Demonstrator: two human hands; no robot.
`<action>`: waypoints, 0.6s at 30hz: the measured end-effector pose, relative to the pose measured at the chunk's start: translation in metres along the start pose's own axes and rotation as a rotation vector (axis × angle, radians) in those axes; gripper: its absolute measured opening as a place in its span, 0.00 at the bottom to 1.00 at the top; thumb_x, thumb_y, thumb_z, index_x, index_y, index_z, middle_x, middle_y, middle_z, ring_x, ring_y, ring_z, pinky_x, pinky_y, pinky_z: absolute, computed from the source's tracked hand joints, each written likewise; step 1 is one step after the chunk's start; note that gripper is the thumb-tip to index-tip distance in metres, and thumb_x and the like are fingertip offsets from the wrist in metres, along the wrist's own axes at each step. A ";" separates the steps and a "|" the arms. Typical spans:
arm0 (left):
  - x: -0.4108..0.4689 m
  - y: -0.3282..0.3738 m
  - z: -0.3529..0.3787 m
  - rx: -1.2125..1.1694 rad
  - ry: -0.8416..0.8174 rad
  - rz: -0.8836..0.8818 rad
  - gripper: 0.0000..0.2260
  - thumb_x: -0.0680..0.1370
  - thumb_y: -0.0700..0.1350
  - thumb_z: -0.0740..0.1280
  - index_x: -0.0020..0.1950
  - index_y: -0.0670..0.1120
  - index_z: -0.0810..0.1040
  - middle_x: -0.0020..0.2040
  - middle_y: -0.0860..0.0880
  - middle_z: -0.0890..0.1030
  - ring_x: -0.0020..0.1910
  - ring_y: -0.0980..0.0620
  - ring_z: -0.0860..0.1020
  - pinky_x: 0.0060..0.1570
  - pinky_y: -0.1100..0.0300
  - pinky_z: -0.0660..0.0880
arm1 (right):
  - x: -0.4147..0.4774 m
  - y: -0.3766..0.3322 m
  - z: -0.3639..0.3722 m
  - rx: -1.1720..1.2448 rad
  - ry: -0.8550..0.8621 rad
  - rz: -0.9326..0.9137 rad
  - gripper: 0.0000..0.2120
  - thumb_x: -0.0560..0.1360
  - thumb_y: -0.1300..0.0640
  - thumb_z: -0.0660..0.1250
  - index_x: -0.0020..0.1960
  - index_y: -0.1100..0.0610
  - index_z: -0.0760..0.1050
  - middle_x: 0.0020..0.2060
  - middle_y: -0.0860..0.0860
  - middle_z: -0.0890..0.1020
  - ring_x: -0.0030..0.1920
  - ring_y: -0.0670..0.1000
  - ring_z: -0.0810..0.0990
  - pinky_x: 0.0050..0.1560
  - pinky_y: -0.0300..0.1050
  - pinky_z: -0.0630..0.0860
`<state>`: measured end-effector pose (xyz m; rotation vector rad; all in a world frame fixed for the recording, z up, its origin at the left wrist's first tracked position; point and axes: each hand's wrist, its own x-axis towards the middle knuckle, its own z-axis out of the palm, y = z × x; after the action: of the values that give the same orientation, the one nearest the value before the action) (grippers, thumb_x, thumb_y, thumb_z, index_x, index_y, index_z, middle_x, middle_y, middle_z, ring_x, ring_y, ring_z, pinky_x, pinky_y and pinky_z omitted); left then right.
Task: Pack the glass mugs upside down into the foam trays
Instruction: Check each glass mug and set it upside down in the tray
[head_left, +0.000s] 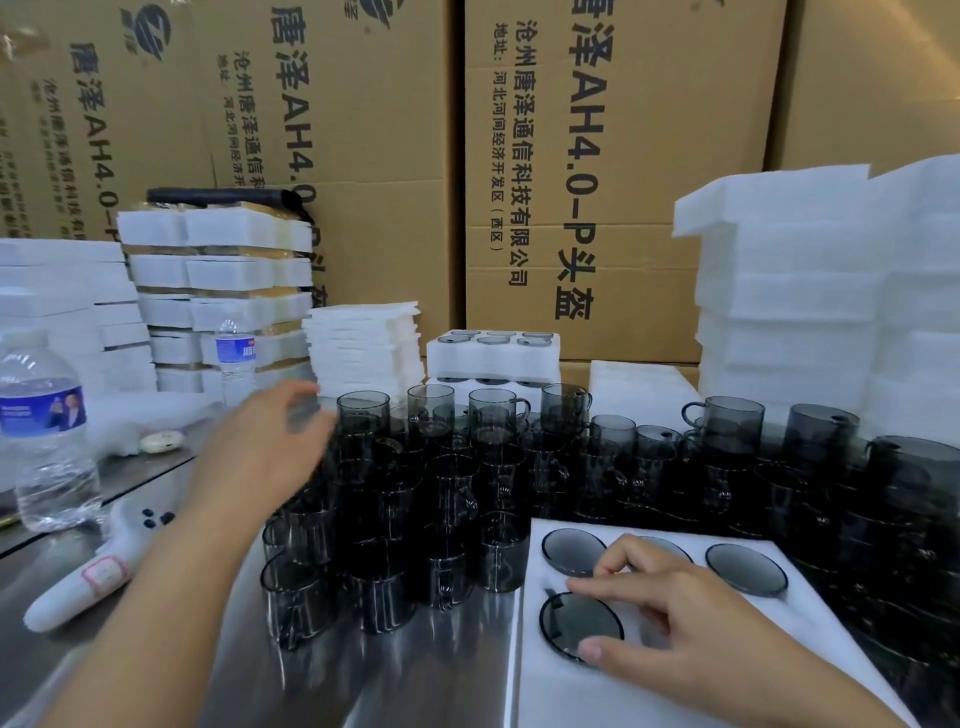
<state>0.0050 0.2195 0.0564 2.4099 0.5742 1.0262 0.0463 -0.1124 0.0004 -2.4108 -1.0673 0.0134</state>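
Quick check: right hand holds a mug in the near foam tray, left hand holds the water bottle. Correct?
No. The head view shows the left hand empty, reaching toward the loose mugs, apart from the water bottle. The right hand holds a mug in the near foam tray.

Rear: I see cardboard boxes (363, 156) printed in black. Left: a near water bottle (47, 431) and a far water bottle (235, 358) stand upright. A white handheld tool (88, 577) lies on the steel table (441, 675).

Tall printed cartons (597, 182) wall off the back behind a shiny steel tabletop (363, 686) under even light.
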 end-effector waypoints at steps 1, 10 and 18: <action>-0.001 0.010 0.004 -0.019 -0.085 -0.007 0.18 0.75 0.58 0.66 0.62 0.53 0.76 0.62 0.48 0.78 0.60 0.46 0.75 0.53 0.53 0.71 | 0.000 0.000 0.000 -0.006 -0.001 0.000 0.27 0.64 0.28 0.61 0.61 0.34 0.73 0.54 0.34 0.66 0.39 0.38 0.72 0.40 0.30 0.66; -0.008 0.013 0.035 0.009 -0.130 0.037 0.12 0.69 0.55 0.76 0.39 0.53 0.74 0.53 0.48 0.77 0.45 0.52 0.75 0.43 0.56 0.71 | -0.001 0.003 0.001 -0.024 0.005 0.004 0.23 0.66 0.30 0.63 0.60 0.33 0.73 0.55 0.33 0.66 0.41 0.39 0.72 0.41 0.30 0.66; -0.031 0.056 0.028 -0.252 -0.010 0.206 0.11 0.67 0.53 0.76 0.37 0.57 0.73 0.45 0.58 0.74 0.42 0.59 0.73 0.39 0.63 0.66 | -0.001 0.005 0.004 0.306 0.226 -0.016 0.19 0.67 0.32 0.60 0.53 0.37 0.78 0.47 0.37 0.73 0.37 0.43 0.73 0.39 0.31 0.67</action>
<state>0.0166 0.1506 0.0528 2.2805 0.1812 1.0966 0.0483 -0.1140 -0.0058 -2.0737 -0.9083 -0.0928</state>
